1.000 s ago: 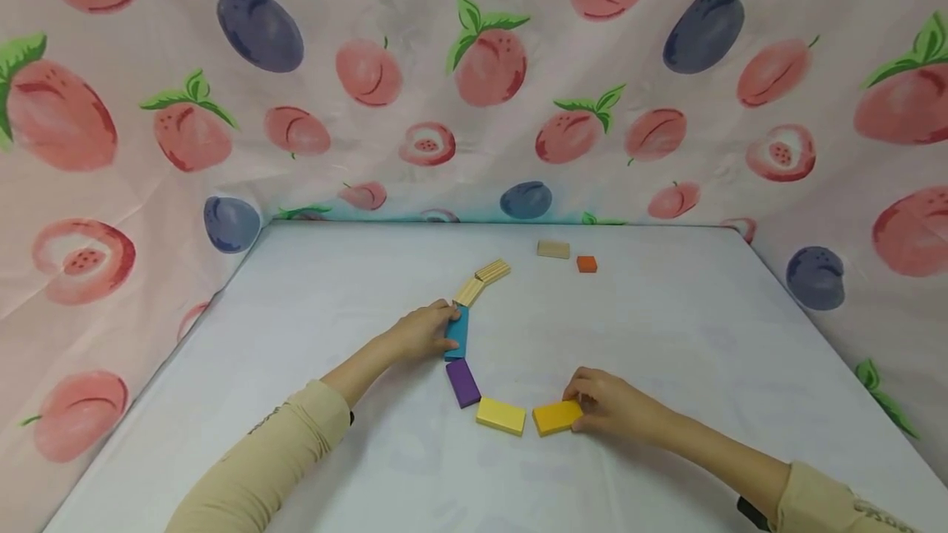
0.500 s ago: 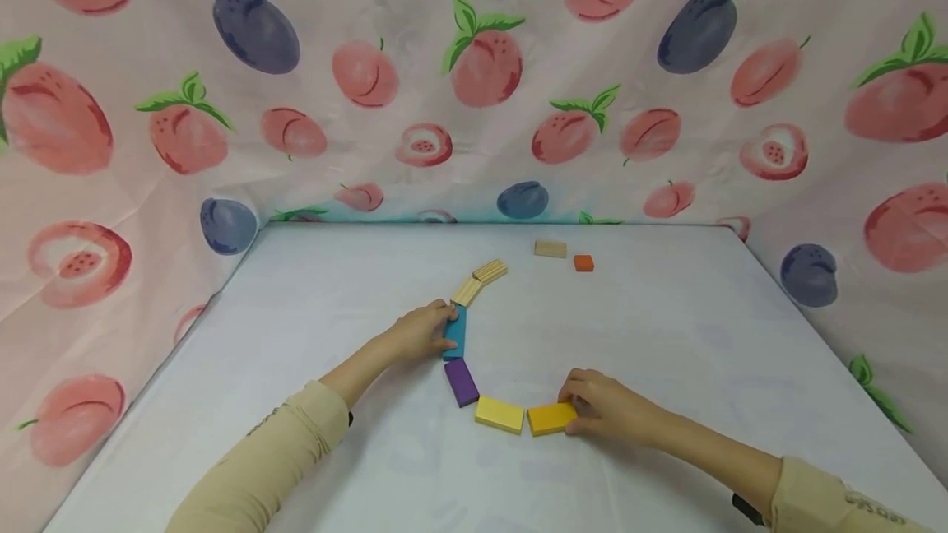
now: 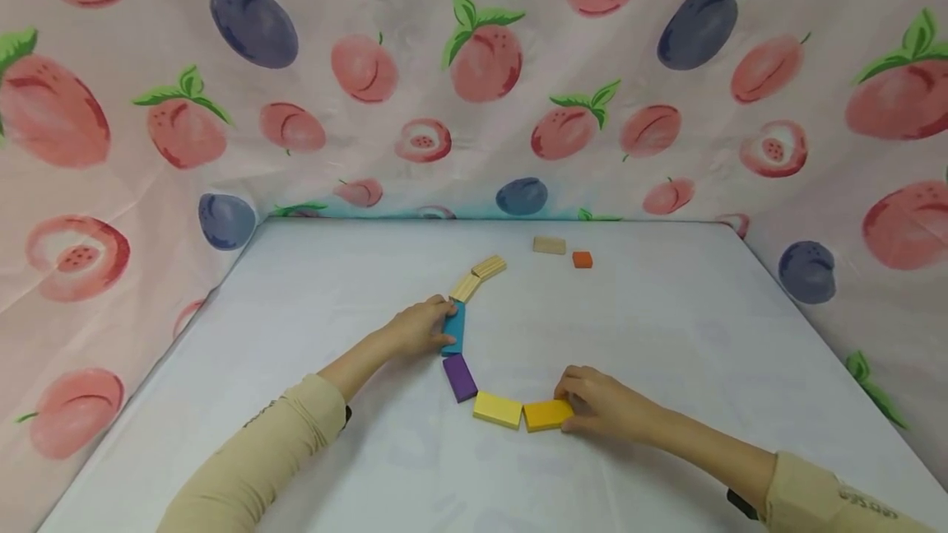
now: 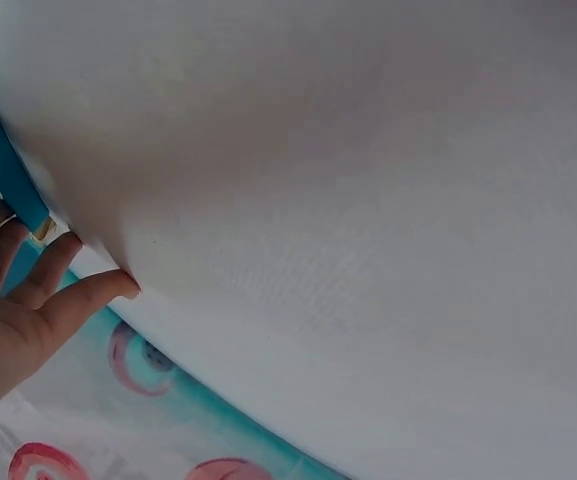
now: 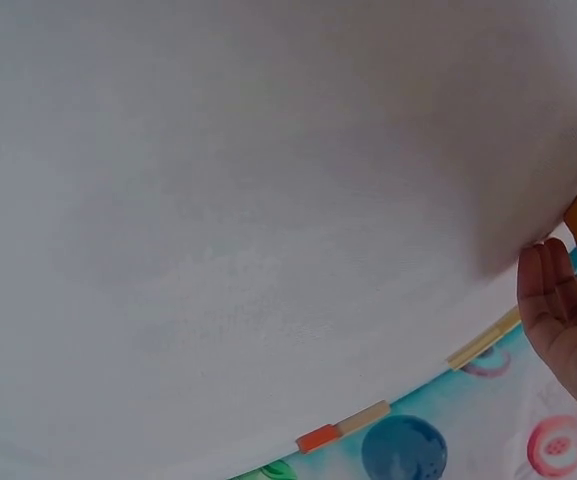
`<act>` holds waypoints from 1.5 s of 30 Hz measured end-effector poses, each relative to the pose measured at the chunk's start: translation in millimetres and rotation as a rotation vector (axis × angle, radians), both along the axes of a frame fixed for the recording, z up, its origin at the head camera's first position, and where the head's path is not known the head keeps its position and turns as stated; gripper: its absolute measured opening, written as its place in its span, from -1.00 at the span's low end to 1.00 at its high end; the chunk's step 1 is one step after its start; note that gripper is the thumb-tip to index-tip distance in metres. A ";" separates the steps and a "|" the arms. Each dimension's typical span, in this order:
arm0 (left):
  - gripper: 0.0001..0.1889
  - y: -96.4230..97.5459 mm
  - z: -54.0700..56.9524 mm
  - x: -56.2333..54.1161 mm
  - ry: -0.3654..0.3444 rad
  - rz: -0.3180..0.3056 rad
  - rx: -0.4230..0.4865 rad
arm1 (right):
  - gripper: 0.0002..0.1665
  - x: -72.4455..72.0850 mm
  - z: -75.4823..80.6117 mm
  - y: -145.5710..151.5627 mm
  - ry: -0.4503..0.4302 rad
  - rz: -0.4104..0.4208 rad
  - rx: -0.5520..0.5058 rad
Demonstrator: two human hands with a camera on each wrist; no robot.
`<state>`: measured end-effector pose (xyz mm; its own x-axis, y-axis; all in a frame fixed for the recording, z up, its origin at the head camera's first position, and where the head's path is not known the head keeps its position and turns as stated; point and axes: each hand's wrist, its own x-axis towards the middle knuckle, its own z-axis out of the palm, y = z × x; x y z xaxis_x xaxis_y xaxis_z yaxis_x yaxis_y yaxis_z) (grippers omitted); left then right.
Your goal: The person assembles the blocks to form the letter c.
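Wooden blocks form a curved line on the white tabletop. My left hand (image 3: 418, 329) holds the blue block (image 3: 454, 330) at its two ends, thumb at the near end; the block also shows at the edge of the left wrist view. Below it lies a purple block (image 3: 460, 377), then a yellow block (image 3: 498, 410). My right hand (image 3: 603, 403) pinches the orange-yellow block (image 3: 546, 415) by its right end, between thumb and fingers. Its left end sits against or very close to the yellow block. Two plain wooden blocks (image 3: 477, 278) continue the curve beyond the blue one.
A plain wooden block (image 3: 550, 245) and a small orange-red block (image 3: 583, 260) lie apart near the back of the white tabletop (image 3: 666, 311). A fruit-print cloth (image 3: 474, 130) hangs behind the table and along both sides.
My right hand has slid the orange-yellow block left, narrowing the gap to the yellow block. The left hand stays on the blue block.
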<state>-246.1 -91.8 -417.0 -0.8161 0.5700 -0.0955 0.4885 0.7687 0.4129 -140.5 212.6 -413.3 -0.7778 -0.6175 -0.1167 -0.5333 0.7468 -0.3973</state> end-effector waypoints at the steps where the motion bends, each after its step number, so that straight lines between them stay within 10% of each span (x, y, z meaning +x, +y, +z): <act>1: -0.44 0.0 0.4 0.0 0.003 0.004 0.001 | -0.65 -0.2 0.1 -0.1 0.003 0.004 0.001; 14: -0.46 11.2 10.5 19.0 0.122 0.059 0.055 | -0.60 0.4 0.8 -2.1 -0.040 -0.018 0.005; 22: -0.73 24.6 15.9 76.3 0.221 -0.402 0.039 | -0.64 2.5 -0.3 -2.7 0.011 0.014 0.013; 26: -0.72 29.4 11.3 97.0 0.294 -0.533 -0.068 | -0.65 3.1 -0.7 -2.0 0.028 0.011 0.020; 32: -0.68 32.9 6.1 108.2 0.414 -0.595 -0.232 | -0.67 3.5 0.1 -1.7 0.041 0.022 0.010; 45: -0.67 34.1 7.5 110.2 0.338 -0.564 -0.230 | -0.68 2.8 3.0 -4.1 0.028 0.020 0.020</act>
